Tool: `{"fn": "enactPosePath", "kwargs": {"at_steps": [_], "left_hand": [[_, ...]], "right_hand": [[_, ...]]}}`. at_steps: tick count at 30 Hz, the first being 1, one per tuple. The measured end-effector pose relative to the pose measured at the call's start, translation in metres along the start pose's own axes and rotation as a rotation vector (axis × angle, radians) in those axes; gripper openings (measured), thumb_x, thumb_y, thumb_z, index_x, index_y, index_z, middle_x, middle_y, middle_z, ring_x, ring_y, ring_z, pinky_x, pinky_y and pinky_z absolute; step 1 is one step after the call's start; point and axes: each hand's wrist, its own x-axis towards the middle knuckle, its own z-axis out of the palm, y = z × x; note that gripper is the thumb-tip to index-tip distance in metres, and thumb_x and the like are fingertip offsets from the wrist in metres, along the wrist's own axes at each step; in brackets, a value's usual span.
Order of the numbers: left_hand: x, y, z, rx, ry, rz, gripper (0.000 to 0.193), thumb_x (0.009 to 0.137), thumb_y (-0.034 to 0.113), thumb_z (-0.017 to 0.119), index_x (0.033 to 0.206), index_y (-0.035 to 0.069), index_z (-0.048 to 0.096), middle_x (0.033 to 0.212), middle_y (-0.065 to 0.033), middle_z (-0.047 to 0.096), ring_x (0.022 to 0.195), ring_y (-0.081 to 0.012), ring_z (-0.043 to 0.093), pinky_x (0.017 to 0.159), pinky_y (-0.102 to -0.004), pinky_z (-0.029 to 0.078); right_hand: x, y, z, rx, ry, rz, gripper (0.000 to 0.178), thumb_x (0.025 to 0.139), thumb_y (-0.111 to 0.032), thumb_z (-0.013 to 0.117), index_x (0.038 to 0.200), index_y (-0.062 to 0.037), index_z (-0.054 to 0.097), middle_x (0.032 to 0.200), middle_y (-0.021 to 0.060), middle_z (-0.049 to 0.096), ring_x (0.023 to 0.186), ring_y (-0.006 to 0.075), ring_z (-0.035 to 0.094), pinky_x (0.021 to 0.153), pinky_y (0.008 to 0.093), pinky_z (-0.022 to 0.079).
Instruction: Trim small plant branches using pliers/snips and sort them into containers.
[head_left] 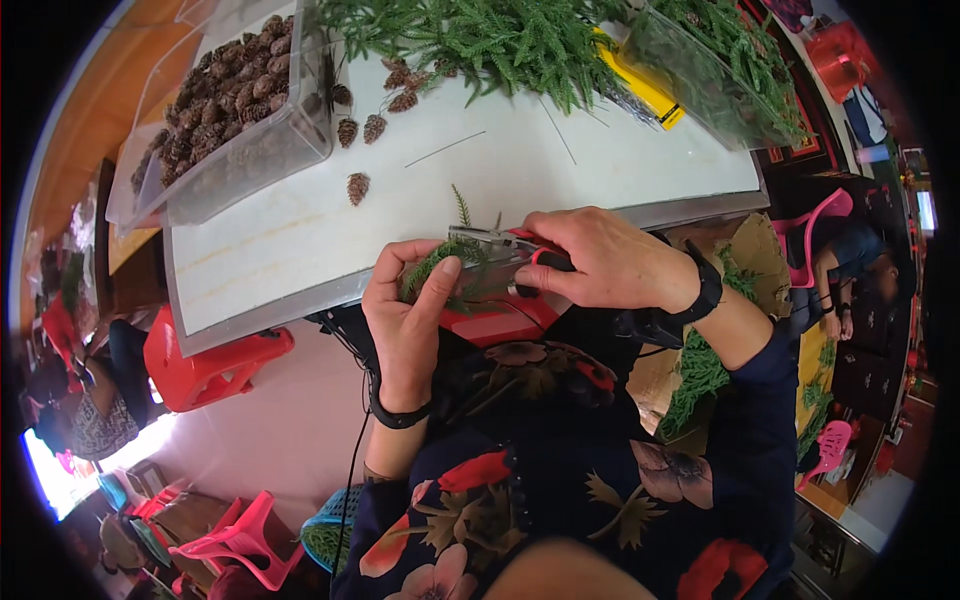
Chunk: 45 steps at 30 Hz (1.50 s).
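- Left hand (405,320) pinches a green sprig (445,262) at the table's (300,240) near edge.
- Right hand (600,262) grips red-handled pliers (510,252), touching the sprig.
- Loose pine cones (358,187) lie mid-table; a clear tub (235,130) holds more at the far-left corner.

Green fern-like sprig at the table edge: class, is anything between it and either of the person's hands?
Nothing visible. The left hand already pinches the green fern-like sprig between thumb and fingers, and the right hand presses the red-handled metal pliers straight against it at the white table edge.
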Motion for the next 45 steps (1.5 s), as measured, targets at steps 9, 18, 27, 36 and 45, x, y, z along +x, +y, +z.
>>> {"fn": "enactPosePath", "kwargs": {"at_steps": [9, 18, 27, 36, 45], "left_hand": [[-0.005, -0.002, 0.006, 0.169, -0.036, 0.042, 0.027, 0.088, 0.002, 0.070, 0.113, -0.002, 0.061, 0.098, -0.0042, 0.068, 0.088, -0.0080, 0.061, 0.080, -0.0222, 0.050], [-0.001, -0.003, 0.003, 0.255, -0.175, 0.012, 0.033, 0.091, 0.003, 0.065, 0.123, -0.003, 0.061, 0.109, -0.0077, 0.069, 0.098, -0.0113, 0.061, 0.088, -0.0250, 0.048], [-0.010, -0.006, 0.026, 0.349, -0.182, 0.167, 0.034, 0.091, 0.001, 0.061, 0.124, -0.003, 0.056, 0.109, -0.0078, 0.066, 0.102, -0.0144, 0.061, 0.092, -0.0274, 0.047], [0.019, -0.023, 0.021, 0.159, -0.058, 0.173, 0.028, 0.090, 0.008, 0.068, 0.115, 0.000, 0.058, 0.099, -0.0049, 0.065, 0.076, -0.0081, 0.056, 0.071, -0.0216, 0.046], [0.045, -0.048, 0.015, 0.708, 0.075, 0.460, 0.015, 0.092, 0.012, 0.066, 0.099, -0.001, 0.063, 0.078, -0.0023, 0.058, 0.063, -0.0087, 0.049, 0.058, -0.0246, 0.043]], "right_hand": [[-0.003, -0.004, 0.001, 0.056, -0.034, 0.053, 0.026, 0.089, -0.022, 0.066, 0.097, 0.0024, 0.060, 0.080, 0.0192, 0.066, 0.068, 0.0371, 0.063, 0.065, 0.0391, 0.049], [-0.007, 0.020, 0.006, 0.165, -0.045, 0.040, 0.026, 0.092, -0.020, 0.065, 0.105, 0.0027, 0.063, 0.079, 0.0145, 0.070, 0.066, 0.0252, 0.067, 0.066, 0.0346, 0.051], [-0.023, 0.023, 0.004, 0.208, -0.066, 0.172, 0.032, 0.092, -0.027, 0.065, 0.109, 0.0000, 0.066, 0.084, 0.0187, 0.070, 0.074, 0.0272, 0.067, 0.070, 0.0348, 0.051], [-0.098, 0.042, -0.082, 0.084, 0.340, 0.290, 0.039, 0.094, -0.035, 0.062, 0.110, -0.0007, 0.066, 0.083, 0.0121, 0.067, 0.071, 0.0221, 0.063, 0.066, 0.0337, 0.050], [-0.161, 0.105, -0.225, 0.305, 0.840, 0.653, 0.033, 0.095, -0.036, 0.060, 0.091, -0.0029, 0.063, 0.062, -0.0013, 0.052, 0.046, 0.0072, 0.047, 0.040, 0.0235, 0.036]]}}
